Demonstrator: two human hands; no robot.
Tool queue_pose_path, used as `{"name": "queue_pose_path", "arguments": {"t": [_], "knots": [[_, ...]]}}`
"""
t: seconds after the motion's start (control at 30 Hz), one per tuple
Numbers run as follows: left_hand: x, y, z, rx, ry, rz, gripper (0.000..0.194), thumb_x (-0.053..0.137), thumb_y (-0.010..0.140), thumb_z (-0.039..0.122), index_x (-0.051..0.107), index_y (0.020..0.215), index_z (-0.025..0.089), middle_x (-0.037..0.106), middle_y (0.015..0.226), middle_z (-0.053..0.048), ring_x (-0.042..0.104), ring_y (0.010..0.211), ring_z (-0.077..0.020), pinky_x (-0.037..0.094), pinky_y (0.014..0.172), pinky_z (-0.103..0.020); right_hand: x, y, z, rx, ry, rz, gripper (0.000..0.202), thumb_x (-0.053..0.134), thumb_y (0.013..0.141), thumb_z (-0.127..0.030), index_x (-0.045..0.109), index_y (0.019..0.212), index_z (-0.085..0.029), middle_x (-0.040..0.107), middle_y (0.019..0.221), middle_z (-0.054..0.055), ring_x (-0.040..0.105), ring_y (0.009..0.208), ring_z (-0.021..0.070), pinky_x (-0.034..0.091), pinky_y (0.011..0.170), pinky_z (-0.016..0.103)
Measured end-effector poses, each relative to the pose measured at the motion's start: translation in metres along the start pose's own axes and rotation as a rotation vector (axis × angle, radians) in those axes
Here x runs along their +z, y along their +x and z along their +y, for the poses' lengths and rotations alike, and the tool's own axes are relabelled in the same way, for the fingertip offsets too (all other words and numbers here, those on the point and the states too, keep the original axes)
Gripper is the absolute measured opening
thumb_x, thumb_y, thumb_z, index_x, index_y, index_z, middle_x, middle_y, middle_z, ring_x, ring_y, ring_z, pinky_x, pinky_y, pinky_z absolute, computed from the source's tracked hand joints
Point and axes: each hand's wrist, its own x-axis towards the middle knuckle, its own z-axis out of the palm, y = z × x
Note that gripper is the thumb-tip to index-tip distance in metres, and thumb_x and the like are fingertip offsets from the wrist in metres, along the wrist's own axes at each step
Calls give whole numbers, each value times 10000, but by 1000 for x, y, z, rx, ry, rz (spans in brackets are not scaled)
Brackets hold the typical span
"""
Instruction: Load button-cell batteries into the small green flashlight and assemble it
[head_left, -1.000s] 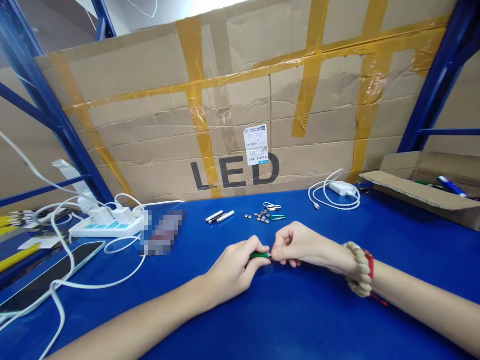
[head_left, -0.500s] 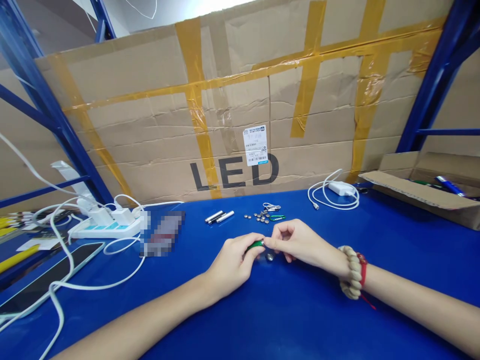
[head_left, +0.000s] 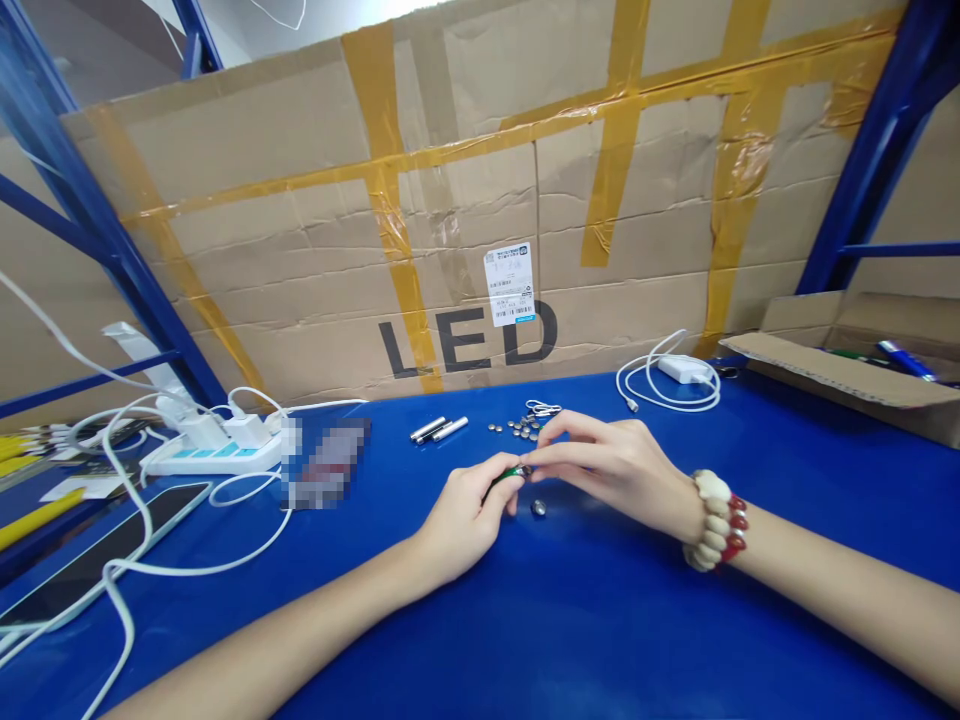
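Note:
My left hand (head_left: pixel 469 515) is closed around a green mini flashlight (head_left: pixel 508 474), a short tube whose right end pokes out between thumb and fingers. At that end, the fingertips of my right hand (head_left: pixel 611 460) pinch; the thumb is mostly hidden, as is anything small between the fingers. A small round silver cap (head_left: pixel 538 508) lies on the blue table just below the fingertips. Beyond the hands are several button cells (head_left: pixel 523 430) in a loose group, with a white-corded clip (head_left: pixel 542 408) behind them. Short silver and black tubes (head_left: pixel 439 430) lie farther left.
On the left are a white power strip (head_left: pixel 217 460) with plugs and cables, a phone (head_left: pixel 105 550) and a blurred-out packet (head_left: pixel 326 465). A white charger (head_left: pixel 682 370) with coiled cable sits back right, beside an open cardboard box (head_left: pixel 847 375). A large cardboard sheet (head_left: pixel 300 270) stands behind.
My right hand has turned over and lifted slightly, its fingers now reaching more stretched to the flashlight's end. It now covers the green carabiner. My left hand keeps its hold, tilting the tube a little.

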Motion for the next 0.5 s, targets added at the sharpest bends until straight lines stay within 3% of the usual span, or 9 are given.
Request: {"name": "queue_pose_path", "arguments": {"t": [0.17,0.5], "knots": [[0,0,0,8,4,-31,233,337,902,227,561,892,163,528,619,32,510,603,-99,378,641,-189,-3,2,0,-35,13,-32,226,472,886,-290,682,821,-236,631,836,-9,486,494,21,313,455,158],[-1,-3,-3,106,-18,-145,214,346,900,205,554,894,155,542,640,23,508,595,-90,385,620,-176,2,-4,0,27,259,-96,301,449,892,-273,663,697,-187,584,819,25,532,606,56,384,536,164]]}}
